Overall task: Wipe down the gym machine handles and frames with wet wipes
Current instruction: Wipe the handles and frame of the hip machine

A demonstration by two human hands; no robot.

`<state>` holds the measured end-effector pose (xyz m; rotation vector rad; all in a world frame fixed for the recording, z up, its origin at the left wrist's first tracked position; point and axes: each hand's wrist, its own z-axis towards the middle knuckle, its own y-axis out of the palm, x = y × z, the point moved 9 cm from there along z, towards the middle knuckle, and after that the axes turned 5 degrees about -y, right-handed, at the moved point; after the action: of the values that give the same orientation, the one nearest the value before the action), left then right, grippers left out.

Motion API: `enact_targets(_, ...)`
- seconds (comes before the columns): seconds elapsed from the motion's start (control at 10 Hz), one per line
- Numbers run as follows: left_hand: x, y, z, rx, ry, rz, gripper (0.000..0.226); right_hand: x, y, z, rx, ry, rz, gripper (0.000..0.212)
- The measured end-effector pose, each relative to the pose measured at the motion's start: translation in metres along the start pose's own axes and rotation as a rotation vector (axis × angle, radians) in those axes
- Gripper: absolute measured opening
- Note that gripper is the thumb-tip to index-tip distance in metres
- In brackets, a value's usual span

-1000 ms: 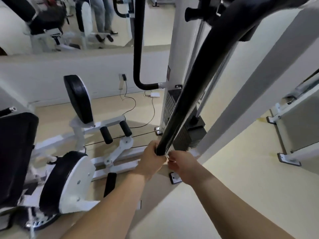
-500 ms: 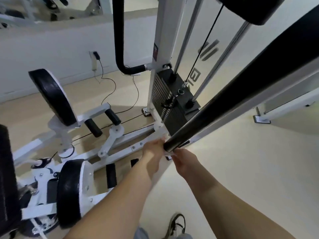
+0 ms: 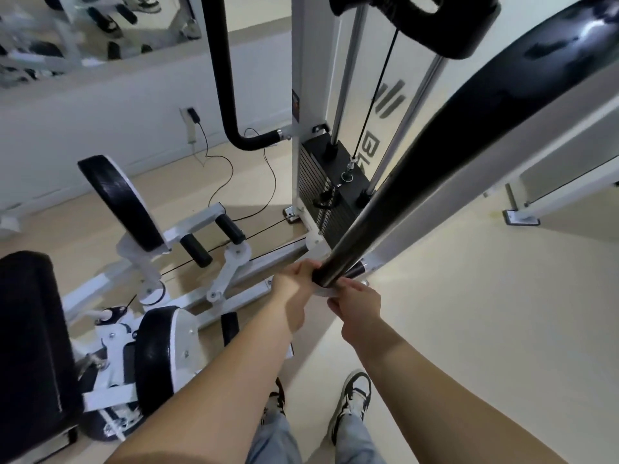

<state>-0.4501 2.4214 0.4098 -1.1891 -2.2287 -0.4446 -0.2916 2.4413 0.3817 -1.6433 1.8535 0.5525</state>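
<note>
Two shoes (image 3: 351,401), black and white, stand on the pale floor (image 3: 469,313) at the bottom, with blue jeans (image 3: 278,440) above them. Two bare arms reach forward from there to the low end of the big black bar (image 3: 435,155). That bar is the handle being cleaned. It slants from the top right corner down to the middle. The left hand (image 3: 294,283) sits just left of the bar's end, with its fingers curled around the end. The right hand (image 3: 356,301) sits just under the bar's end, with its fingers bent and pinching a white wipe (image 3: 323,291). The wipe is a small strip between the two hands, touching the bottom of the bar. How much of it is tucked under the fingers cannot be seen. Left of the bar, low on the floor, is a white machine frame (image 3: 187,229) with three black pads (image 3: 120,202): one flat oval one standing up, one round one lower down, and one big one at the left edge. Two short black rollers (image 3: 196,251) stick out of the frame between the oval pad and the bar. Behind the bar stands a stack of black weights (image 3: 321,192) with two shiny rods (image 3: 345,78) going up. A bent black tube (image 3: 227,95) hangs left of the weights. Two thin black cords (image 3: 214,162) lie on the floor by the wall (image 3: 100,122). Far behind, high on the left, is a mirror (image 3: 100,25).
</note>
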Motion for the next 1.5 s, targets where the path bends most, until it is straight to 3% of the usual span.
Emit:
enact_targets(0.3, 0.063, 0.029, -0.088, -0.079, -0.065, -0.249, 0.01, -0.091, -0.001, -0.05, -0.138, -0.102, 0.077, 0.019)
enact_targets(0.4, 0.089, 0.027, -0.108, -0.089, 0.075, -0.151, 0.023, -0.131, -0.001, -0.073, -0.248, -0.252, 0.032, 0.015)
enact_targets(0.5, 0.092, 0.026, -0.118, -0.098, 0.138, -0.029, 0.027, -0.145, -0.002, -0.086, -0.299, -0.312, -0.029, 0.015)
enact_targets(0.6, 0.074, 0.018, -0.121, -0.177, 0.084, -0.16, 0.04, -0.138, 0.002, -0.089, -0.403, -0.289, -0.078, 0.017)
enact_targets(0.7, 0.058, 0.005, -0.116, -0.142, 0.087, -0.258, 0.03, -0.131, 0.004, -0.085, -0.421, -0.264, -0.044, 0.023)
enact_targets(0.9, 0.062, 0.04, -0.105, -0.072, 0.448, 0.434, 0.054, -0.125, 0.006, -0.085, -0.451, -0.13, 0.064, 0.044)
enact_targets(1.0, 0.067, 0.048, -0.094, 0.044, 0.498, 0.533, 0.036, -0.132, -0.004, -0.091, -0.445, -0.148, 0.083, 0.033)
enact_targets(1.1, 0.062, 0.052, -0.075, -0.044, 0.459, 0.403, 0.027, -0.143, -0.018, -0.092, -0.399, -0.226, -0.027, 0.013)
enact_targets(1.2, 0.065, 0.055, -0.072, -0.161, 0.434, 0.249, 0.041, -0.149, -0.024, -0.095, -0.396, -0.296, -0.194, 0.026)
enact_targets(1.3, 0.068, 0.058, -0.079, -0.154, 0.452, 0.142, 0.044, -0.152, -0.027, -0.096, -0.355, -0.293, -0.257, 0.021)
enact_targets(1.4, 0.075, 0.057, -0.088, -0.109, 0.448, 0.108, 0.031, -0.154, -0.028, -0.093, -0.307, -0.288, -0.259, 0.022)
enact_targets(1.5, 0.087, 0.061, -0.096, -0.074, 0.445, 0.214, 0.02, -0.156, -0.024, -0.099, -0.329, -0.273, -0.243, 0.029)
